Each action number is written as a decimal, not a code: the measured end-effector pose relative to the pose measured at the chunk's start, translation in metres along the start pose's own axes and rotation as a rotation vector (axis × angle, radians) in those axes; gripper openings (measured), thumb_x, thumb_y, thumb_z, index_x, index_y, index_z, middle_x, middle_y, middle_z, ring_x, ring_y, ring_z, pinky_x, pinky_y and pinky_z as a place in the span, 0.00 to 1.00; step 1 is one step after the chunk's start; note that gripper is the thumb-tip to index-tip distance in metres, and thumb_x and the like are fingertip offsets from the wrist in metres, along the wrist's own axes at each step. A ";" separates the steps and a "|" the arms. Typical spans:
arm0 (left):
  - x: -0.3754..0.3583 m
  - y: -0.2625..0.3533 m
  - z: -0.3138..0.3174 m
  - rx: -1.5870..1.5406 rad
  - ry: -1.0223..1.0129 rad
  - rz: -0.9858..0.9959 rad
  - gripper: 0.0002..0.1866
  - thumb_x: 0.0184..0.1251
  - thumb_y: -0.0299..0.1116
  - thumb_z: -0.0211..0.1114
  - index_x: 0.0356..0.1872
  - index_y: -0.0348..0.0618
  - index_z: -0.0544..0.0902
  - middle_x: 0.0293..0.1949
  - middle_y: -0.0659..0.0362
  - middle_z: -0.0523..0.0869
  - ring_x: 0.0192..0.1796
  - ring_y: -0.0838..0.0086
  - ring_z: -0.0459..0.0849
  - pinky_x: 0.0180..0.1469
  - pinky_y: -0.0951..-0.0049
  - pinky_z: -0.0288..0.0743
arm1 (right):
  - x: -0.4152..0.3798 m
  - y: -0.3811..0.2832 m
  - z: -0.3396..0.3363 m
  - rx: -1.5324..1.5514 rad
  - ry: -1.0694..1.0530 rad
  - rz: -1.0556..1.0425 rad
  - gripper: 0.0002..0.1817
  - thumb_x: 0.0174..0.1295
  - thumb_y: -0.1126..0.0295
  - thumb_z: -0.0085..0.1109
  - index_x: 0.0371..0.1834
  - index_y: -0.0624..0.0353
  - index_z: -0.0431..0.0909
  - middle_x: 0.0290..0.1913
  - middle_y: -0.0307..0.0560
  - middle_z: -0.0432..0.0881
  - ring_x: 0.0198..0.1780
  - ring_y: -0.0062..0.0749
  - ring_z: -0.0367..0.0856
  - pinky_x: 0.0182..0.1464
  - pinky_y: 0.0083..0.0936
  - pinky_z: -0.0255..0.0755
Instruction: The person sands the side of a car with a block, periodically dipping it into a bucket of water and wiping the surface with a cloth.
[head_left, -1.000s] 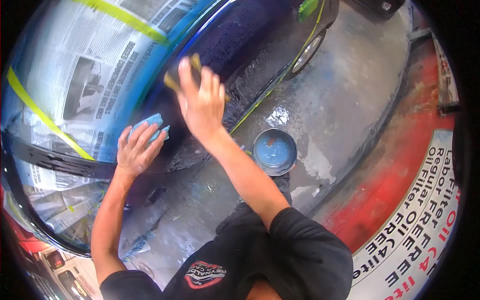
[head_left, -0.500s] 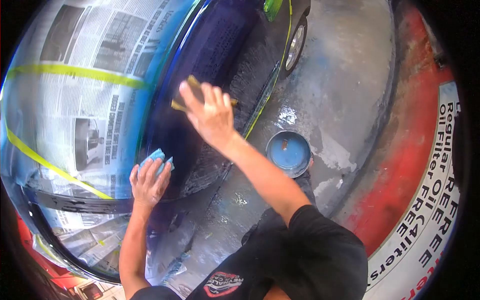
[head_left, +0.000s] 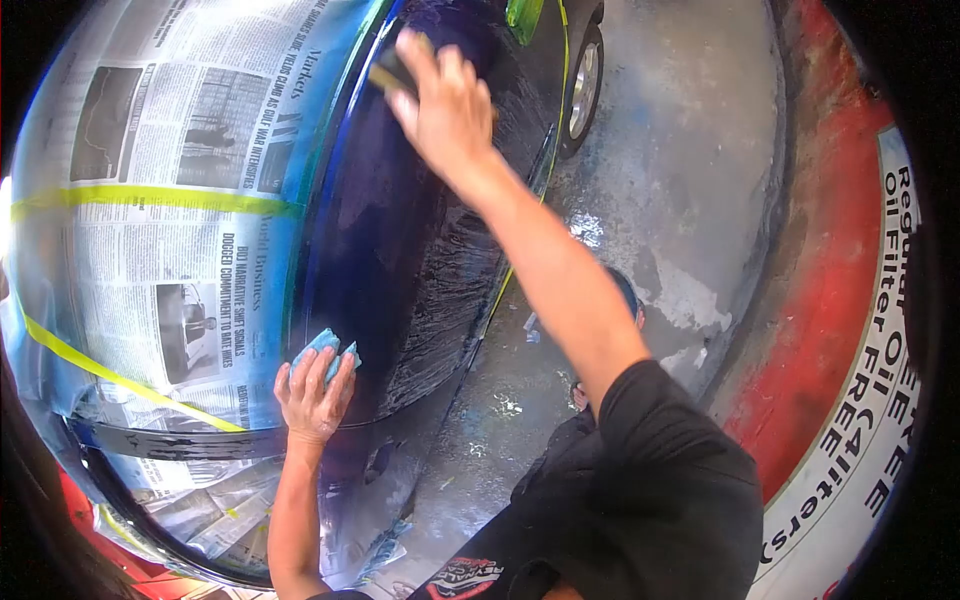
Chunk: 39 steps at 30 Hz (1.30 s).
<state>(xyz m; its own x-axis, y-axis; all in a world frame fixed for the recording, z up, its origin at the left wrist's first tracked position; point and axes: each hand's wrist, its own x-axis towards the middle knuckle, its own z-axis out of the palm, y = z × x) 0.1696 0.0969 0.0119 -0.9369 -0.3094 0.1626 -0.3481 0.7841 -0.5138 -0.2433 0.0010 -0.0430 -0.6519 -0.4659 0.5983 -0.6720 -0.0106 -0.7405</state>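
A dark blue car panel (head_left: 370, 215) runs down the middle of the view, wet and streaked on its right side. My right hand (head_left: 445, 110) is pressed over a dark sanding pad with yellowish edges (head_left: 388, 78), flat on the upper part of the panel. Lower down, my left hand (head_left: 315, 395) holds a folded light blue cloth (head_left: 328, 350) against the panel's left edge, beside the newspaper masking. Newspaper (head_left: 150, 250) covers the car surface on the left, held by yellow-green tape (head_left: 160, 198).
A round container (head_left: 625, 290) is mostly hidden behind my right forearm. A car wheel (head_left: 583, 90) shows at the top. Wet grey floor (head_left: 680, 150) lies to the right, bordered by a red strip (head_left: 830, 300) and a lettered white sign (head_left: 870, 400).
My right hand has moved up along the panel with the pad. My left hand sits slightly lower and further right in view, still with the cloth. The container is now largely covered.
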 end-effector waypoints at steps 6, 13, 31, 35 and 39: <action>0.001 0.002 0.001 0.011 0.018 0.009 0.27 0.62 0.39 0.79 0.65 0.69 0.88 0.69 0.66 0.83 0.74 0.67 0.77 0.80 0.51 0.59 | -0.010 -0.015 0.006 0.023 0.077 0.123 0.38 0.64 0.61 0.77 0.78 0.45 0.71 0.55 0.62 0.81 0.53 0.58 0.84 0.51 0.54 0.79; 0.003 0.002 -0.001 0.034 0.011 -0.010 0.23 0.63 0.41 0.81 0.61 0.70 0.90 0.66 0.69 0.86 0.71 0.71 0.80 0.77 0.52 0.63 | 0.016 0.016 0.004 0.048 0.064 0.014 0.37 0.63 0.60 0.77 0.76 0.43 0.73 0.54 0.61 0.81 0.54 0.58 0.84 0.52 0.54 0.79; -0.001 0.002 -0.002 -0.005 -0.013 0.008 0.28 0.63 0.39 0.80 0.66 0.67 0.88 0.70 0.65 0.83 0.74 0.65 0.77 0.78 0.51 0.59 | -0.011 -0.009 -0.006 -0.009 0.052 0.010 0.28 0.67 0.66 0.68 0.71 0.47 0.76 0.53 0.58 0.82 0.50 0.56 0.84 0.51 0.53 0.77; 0.003 0.003 0.000 -0.010 -0.009 0.006 0.28 0.63 0.39 0.79 0.66 0.67 0.88 0.69 0.65 0.83 0.74 0.65 0.77 0.78 0.51 0.60 | -0.068 -0.022 -0.017 -0.149 -0.100 -0.213 0.31 0.66 0.67 0.67 0.74 0.46 0.73 0.52 0.57 0.82 0.51 0.54 0.84 0.49 0.53 0.76; -0.001 0.002 0.000 0.002 -0.015 0.006 0.28 0.63 0.39 0.79 0.66 0.67 0.88 0.69 0.65 0.83 0.74 0.65 0.77 0.78 0.51 0.60 | 0.036 0.024 -0.001 -0.047 0.022 0.024 0.27 0.68 0.67 0.68 0.71 0.44 0.75 0.57 0.59 0.82 0.52 0.56 0.83 0.52 0.55 0.76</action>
<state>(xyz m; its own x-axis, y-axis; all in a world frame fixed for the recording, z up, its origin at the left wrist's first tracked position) 0.1700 0.0983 0.0107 -0.9383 -0.3131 0.1467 -0.3426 0.7849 -0.5163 -0.2838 -0.0152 -0.0389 -0.6752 -0.4456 0.5878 -0.6716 0.0419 -0.7397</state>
